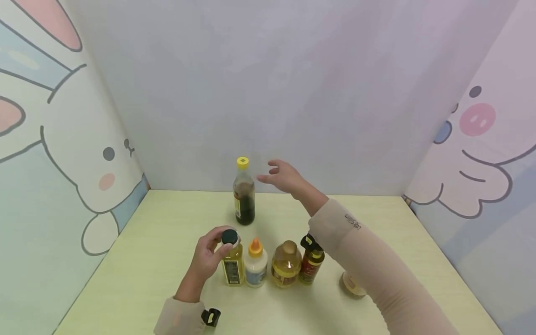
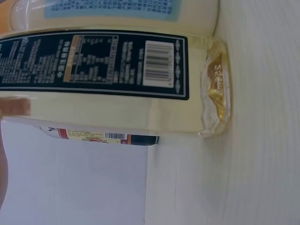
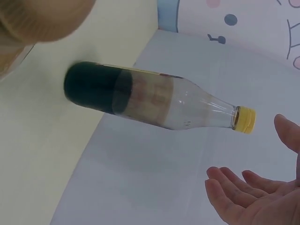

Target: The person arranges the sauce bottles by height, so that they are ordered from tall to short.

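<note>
My left hand point(image 1: 206, 256) grips a square bottle of yellow oil point(image 1: 233, 267) by its neck, just under the dark green cap, thumb in front. The bottle is upright on the table; its dark label with a barcode point(image 2: 159, 63) fills much of the left wrist view. Farther back stands a soy sauce bottle point(image 1: 244, 197) with a yellow cap, partly filled with dark liquid. Just to the right of its upper part is my right hand point(image 1: 285, 177), fingers spread and loosely bent, holding nothing. In the right wrist view a gap separates that hand point(image 3: 258, 194) from the yellow cap point(image 3: 245, 120).
Right of the oil stand a white squeeze bottle point(image 1: 256, 270) with an orange tip, a round amber bottle point(image 1: 286, 266) and a red-labelled bottle point(image 1: 309, 269). A small jar point(image 1: 353, 284) is partly under my right sleeve point(image 1: 368, 265). The back wall point(image 1: 188, 139) rises behind the table point(image 1: 167, 232).
</note>
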A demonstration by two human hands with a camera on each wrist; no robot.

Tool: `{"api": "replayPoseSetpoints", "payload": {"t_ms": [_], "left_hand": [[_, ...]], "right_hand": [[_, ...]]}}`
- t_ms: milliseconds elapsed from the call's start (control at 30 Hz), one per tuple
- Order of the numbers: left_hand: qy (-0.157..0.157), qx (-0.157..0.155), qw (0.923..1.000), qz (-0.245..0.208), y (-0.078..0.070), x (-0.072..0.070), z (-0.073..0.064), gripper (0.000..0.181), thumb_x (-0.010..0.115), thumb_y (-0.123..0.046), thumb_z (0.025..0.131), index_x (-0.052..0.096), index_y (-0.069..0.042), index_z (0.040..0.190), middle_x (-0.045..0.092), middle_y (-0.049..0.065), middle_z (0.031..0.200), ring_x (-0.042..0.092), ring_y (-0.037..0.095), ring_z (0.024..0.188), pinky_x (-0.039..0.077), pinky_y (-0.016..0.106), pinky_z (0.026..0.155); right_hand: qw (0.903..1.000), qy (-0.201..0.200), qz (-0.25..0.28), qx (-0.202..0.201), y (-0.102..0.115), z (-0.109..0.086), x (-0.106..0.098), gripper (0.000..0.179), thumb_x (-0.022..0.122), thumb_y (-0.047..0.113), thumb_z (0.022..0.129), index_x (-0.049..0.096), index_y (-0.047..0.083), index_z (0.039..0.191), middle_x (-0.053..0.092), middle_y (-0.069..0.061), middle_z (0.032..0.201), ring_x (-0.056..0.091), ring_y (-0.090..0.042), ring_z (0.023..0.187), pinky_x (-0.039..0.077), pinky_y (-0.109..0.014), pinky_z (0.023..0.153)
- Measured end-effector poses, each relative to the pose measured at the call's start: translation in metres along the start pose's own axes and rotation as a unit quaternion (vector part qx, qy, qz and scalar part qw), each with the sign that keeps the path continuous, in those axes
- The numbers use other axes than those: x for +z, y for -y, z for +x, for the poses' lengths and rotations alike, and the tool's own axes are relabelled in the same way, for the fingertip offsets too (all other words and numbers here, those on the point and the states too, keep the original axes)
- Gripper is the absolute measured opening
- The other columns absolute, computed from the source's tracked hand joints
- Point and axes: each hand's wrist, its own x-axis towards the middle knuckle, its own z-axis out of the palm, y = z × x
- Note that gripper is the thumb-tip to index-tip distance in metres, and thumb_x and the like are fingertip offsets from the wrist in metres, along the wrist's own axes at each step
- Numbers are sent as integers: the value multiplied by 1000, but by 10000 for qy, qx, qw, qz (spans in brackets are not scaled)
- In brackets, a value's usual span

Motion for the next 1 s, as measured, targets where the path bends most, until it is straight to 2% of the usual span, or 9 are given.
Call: {"api": "replayPoseSetpoints", "payload": {"t_ms": [433,567,1000], "left_hand": [[-6,-7,10000,-19,1,0,0,24,61,7,91,56,12,114,67,6,103,61,13,93,48,22,86],[0,-124,9999,-15,0,0,-1,23,61,5,92,56,12,114,67,3,102,61,13,92,48,23,86],[-15,36,10000,-19,0,0,-1,24,61,4,93,55,13,114,67,5,102,60,13,92,47,22,86]], "right_hand": [[9998,44,181,-58,9,-20,-5,69,68,33,93,35,14,150,46,-11,144,47,-31,128,38,-52,103],[9997,35,218,-120,11,-26,-7,68,68,32,93,35,14,150,47,-11,144,48,-30,127,39,-51,102],[9998,123,-28,-172,11,-48,-17,68,67,35,94,35,16,150,47,-10,144,48,-30,127,39,-52,102]]}}
